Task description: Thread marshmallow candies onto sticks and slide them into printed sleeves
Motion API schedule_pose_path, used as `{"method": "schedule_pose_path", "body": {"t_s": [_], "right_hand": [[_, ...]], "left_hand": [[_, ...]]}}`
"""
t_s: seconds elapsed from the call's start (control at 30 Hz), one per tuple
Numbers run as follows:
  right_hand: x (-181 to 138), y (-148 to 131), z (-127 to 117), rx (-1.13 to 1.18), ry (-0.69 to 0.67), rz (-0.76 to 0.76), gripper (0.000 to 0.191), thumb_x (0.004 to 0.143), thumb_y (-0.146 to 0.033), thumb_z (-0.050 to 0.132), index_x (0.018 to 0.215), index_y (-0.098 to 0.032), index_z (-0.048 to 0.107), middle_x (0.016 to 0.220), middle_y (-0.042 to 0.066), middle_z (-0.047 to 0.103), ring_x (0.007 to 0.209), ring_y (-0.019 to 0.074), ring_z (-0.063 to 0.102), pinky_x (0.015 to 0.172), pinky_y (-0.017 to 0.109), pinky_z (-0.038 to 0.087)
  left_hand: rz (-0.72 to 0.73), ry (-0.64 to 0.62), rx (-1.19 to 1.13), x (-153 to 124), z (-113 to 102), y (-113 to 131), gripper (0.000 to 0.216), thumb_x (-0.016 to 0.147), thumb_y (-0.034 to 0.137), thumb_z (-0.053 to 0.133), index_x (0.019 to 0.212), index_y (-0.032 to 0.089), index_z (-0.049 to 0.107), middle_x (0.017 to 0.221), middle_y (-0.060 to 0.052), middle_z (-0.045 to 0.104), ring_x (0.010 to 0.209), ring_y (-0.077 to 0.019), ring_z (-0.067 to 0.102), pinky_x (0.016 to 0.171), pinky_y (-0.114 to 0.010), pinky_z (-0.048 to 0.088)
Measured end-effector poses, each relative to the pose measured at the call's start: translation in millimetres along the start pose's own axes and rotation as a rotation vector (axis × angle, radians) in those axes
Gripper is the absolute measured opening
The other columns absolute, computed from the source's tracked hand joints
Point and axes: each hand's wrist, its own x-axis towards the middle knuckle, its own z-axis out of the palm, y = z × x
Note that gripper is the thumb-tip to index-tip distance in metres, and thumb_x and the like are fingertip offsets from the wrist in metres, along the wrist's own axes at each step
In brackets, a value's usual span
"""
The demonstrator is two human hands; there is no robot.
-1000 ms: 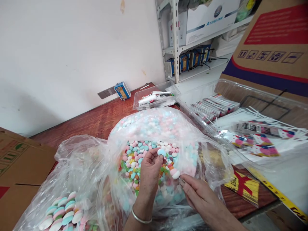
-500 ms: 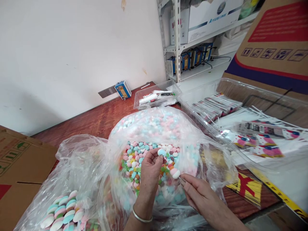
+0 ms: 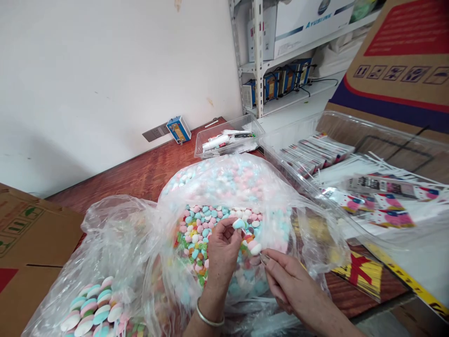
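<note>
In the head view my left hand (image 3: 223, 255), with a metal bangle at the wrist, pinches a pale blue and white marshmallow candy (image 3: 239, 224) between thumb and fingers. My right hand (image 3: 293, 283) is closed on a thin stick, mostly hidden by the fingers, with a white and pink candy (image 3: 255, 248) at its tip. Both hands are over an open clear plastic bag (image 3: 277, 201) full of small pastel candies (image 3: 201, 217). Among them lie green, orange and yellow gummy pieces (image 3: 192, 250). At the lower left, finished-looking stacks of candies on sticks (image 3: 93, 306) lie in another clear bag (image 3: 115, 220).
A clear tray (image 3: 301, 180) with white sticks and printed wrappers stands to the right. Behind the bag is a smaller tray (image 3: 199, 145) with tubes and pens. Cardboard boxes flank both sides (image 3: 38, 243). A blue device (image 3: 179, 129) sits by the wall; metal shelving (image 3: 258, 61) rises behind.
My left hand has shifted slightly right with its candy, which is now tilted. My right hand has barely moved and keeps the stick near the left hand.
</note>
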Motion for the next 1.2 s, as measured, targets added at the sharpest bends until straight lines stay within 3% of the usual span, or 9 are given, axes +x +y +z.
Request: {"method": "schedule_pose_path", "body": {"t_s": [0.6,0.77,0.87,1.0,1.1,1.2], "right_hand": [[10,-8,7,-0.052,-0.055,-0.021,0.032,0.092,-0.051,0.041,0.078,-0.023,0.048,0.042,-0.012,0.033,0.031,0.0067,0.020,0.032,0.019,0.021],[21,-1,9,-0.184,-0.008,-0.144,0.030,0.095,-0.046,0.040,0.078,-0.023,0.048,0.050,-0.010,0.032,0.042,0.0091,0.029,0.040,0.021,0.023],[25,6,7,-0.332,0.067,-0.288,0.033,0.096,-0.045,0.039,0.076,-0.022,0.049,0.058,-0.007,0.038,0.051,0.0109,0.036,0.048,0.022,0.030],[23,5,2,-0.584,0.075,-0.418,0.034,0.097,-0.040,0.039,0.076,-0.020,0.056,0.066,-0.003,0.050,0.062,0.0135,0.047,0.057,0.023,0.037],[19,-1,0,-0.729,0.045,-0.464,0.035,0.098,-0.036,0.035,0.075,-0.020,0.057,0.067,-0.002,0.057,0.062,0.0145,0.054,0.058,0.023,0.040],[13,-3,-1,-0.881,0.049,-0.506,0.030,0.098,-0.032,0.035,0.079,-0.022,0.056,0.069,-0.001,0.064,0.061,0.0157,0.061,0.057,0.023,0.043]], "left_hand": [[0.102,-0.054,0.076,-4,-9,-10,0.017,0.082,0.024,0.064,0.098,0.018,0.065,0.083,-0.003,0.065,0.074,-0.0135,0.059,0.067,-0.024,0.047],[0.142,-0.041,0.091,-10,-12,-7,0.014,0.083,0.023,0.063,0.096,0.019,0.068,0.084,-0.002,0.065,0.077,-0.0137,0.059,0.070,-0.023,0.047],[0.100,-0.014,-0.124,-16,-9,-4,0.015,0.085,0.030,0.062,0.097,0.021,0.066,0.092,-0.003,0.065,0.085,-0.0161,0.063,0.078,-0.027,0.049],[-0.113,0.055,-0.621,-18,3,6,0.028,0.089,0.047,0.054,0.100,0.022,0.060,0.095,-0.003,0.064,0.079,-0.0171,0.066,0.074,-0.031,0.051],[-0.206,0.020,-0.733,-16,13,15,0.032,0.086,0.049,0.059,0.096,0.019,0.061,0.092,-0.004,0.064,0.074,-0.0150,0.064,0.070,-0.028,0.050],[-0.202,0.021,-0.753,-14,18,20,0.028,0.084,0.043,0.064,0.083,0.016,0.060,0.077,-0.001,0.060,0.064,-0.0107,0.059,0.064,-0.024,0.047]]}}
